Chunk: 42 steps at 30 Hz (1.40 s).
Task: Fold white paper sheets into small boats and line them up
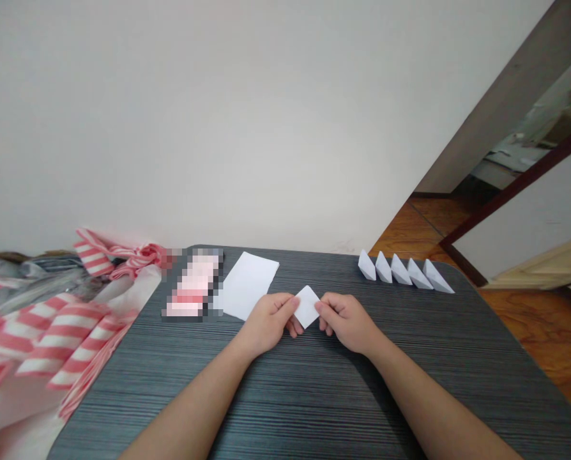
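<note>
Smooth white wall (266,128) backs a dark, ridged bench (290,402), near edge cut off. Flat paper sheets (250,281) lie toward its far edge; left fingers (288,309) and right fingers (327,312) pinch a paper diamond (307,306) mid-bench; five pointed paper folds (400,270) line the far right corner.

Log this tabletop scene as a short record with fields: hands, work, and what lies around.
Left hand: left hand pinches one side corner of the white paper diamond
Right hand: right hand pinches the opposite side corner
Far right: five folded paper shapes in a row
Left of centre: white paper lying flat
Farther left: pixelated pinkish item, identity unclear
Surface: dark, streaked table
Beside table, left: red-and-white striped cloth
</note>
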Each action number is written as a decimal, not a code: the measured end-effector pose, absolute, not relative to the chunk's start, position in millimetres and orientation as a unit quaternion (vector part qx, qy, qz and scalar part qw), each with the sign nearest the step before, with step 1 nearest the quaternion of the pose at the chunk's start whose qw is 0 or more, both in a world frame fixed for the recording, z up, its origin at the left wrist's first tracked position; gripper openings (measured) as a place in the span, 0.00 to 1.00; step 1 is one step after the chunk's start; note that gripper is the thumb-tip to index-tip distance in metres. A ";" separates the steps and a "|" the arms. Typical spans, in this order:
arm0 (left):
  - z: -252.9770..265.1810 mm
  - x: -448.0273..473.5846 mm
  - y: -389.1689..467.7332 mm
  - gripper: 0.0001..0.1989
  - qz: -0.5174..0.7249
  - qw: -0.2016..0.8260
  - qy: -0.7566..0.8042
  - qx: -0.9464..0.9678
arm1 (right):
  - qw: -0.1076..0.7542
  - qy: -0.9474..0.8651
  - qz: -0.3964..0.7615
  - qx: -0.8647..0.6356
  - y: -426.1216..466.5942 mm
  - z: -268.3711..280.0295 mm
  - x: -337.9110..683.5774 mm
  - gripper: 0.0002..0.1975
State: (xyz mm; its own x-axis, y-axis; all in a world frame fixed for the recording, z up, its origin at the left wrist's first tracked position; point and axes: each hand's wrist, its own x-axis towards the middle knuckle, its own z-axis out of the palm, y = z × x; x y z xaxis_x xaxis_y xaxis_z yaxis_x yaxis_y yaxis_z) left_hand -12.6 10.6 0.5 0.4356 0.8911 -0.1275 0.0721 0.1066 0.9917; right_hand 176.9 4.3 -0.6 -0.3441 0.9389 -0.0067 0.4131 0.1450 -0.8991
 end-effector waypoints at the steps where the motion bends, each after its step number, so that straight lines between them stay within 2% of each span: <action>1: 0.0 -12.7 10.6 0.20 0.332 0.619 0.412 0.580 | 0.302 -0.694 0.437 -0.486 4.3 -0.8 176.9 0.16; 14: -0.2 -13.1 11.7 0.19 0.344 0.614 0.414 0.578 | 0.306 -0.686 0.446 -0.486 6.7 -3.9 180.6 0.17; 22: 1.8 -13.4 10.3 0.15 0.310 0.618 0.407 0.596 | 0.278 -0.719 0.432 -0.468 4.7 -2.3 180.1 0.17; 24: 0.7 -13.6 10.3 0.16 0.313 0.608 0.414 0.601 | 0.291 -0.713 0.443 -0.460 4.2 -4.9 179.5 0.14; 27: -2.2 -13.9 10.6 0.16 0.327 0.604 0.420 0.593 | 0.342 -0.681 0.485 -0.429 4.2 -10.0 179.2 0.04; 29: -3.9 -14.0 10.9 0.15 0.334 0.607 0.421 0.585 | 0.365 -0.676 0.496 -0.406 4.7 -12.6 179.6 0.10; 34: -4.1 -13.6 11.3 0.16 0.338 0.619 0.419 0.572 | 0.364 -0.742 0.428 -0.365 7.1 -12.6 180.6 0.08; 42: -0.4 -15.0 11.2 0.17 0.328 0.629 0.409 0.573 | 0.376 -0.761 0.385 -0.361 7.8 -6.4 179.9 0.05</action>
